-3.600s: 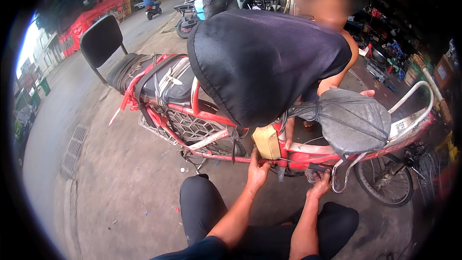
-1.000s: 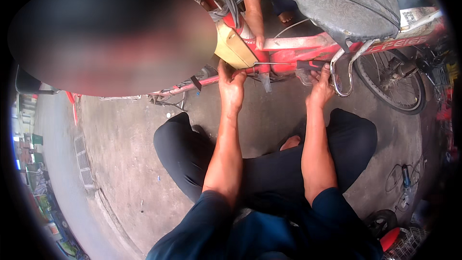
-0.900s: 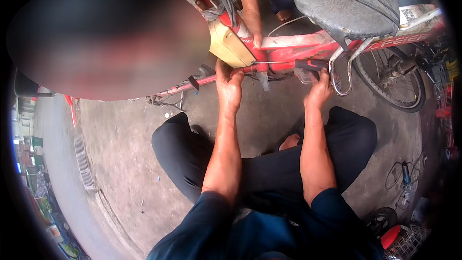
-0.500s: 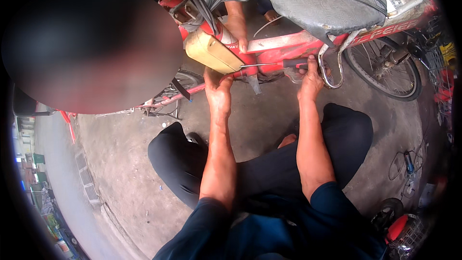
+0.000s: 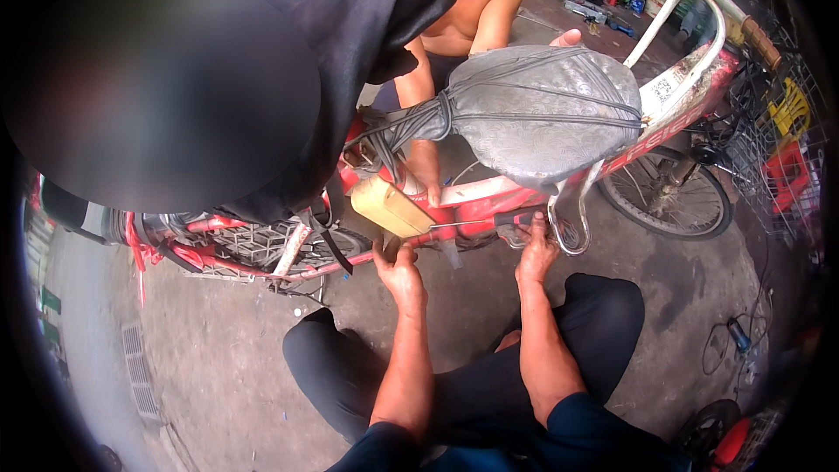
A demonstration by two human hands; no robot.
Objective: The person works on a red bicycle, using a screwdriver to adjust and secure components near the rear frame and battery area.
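My right hand (image 5: pixel 537 255) is closed around the dark, red-marked handle of a screwdriver (image 5: pixel 512 219). Its thin shaft points left along the red bicycle frame (image 5: pixel 489 206), the tip at the lower right corner of a yellow box (image 5: pixel 384 203). My left hand (image 5: pixel 401 274) grips the lower edge of that box, thumb apart from the fingers; the fingertips are partly hidden. From the far side, another person's hand (image 5: pixel 427 182) reaches down to the frame beside the box. Above sits a grey covered saddle (image 5: pixel 544 114) wound with cords.
A bent metal loop (image 5: pixel 572 232) hangs beside my right hand, near the rear wheel (image 5: pixel 673 197). Dark cloth (image 5: pixel 358 26) and a large blurred patch cover the upper left. Wire baskets (image 5: pixel 773 166) stand at right, and a corded tool (image 5: pixel 739 335) lies on the ground.
My view has tilted up and shifted, showing more of the other person and the background; bicycle and hands sit lower in the picture. The screwdriver stays in my right hand, at the box's corner.
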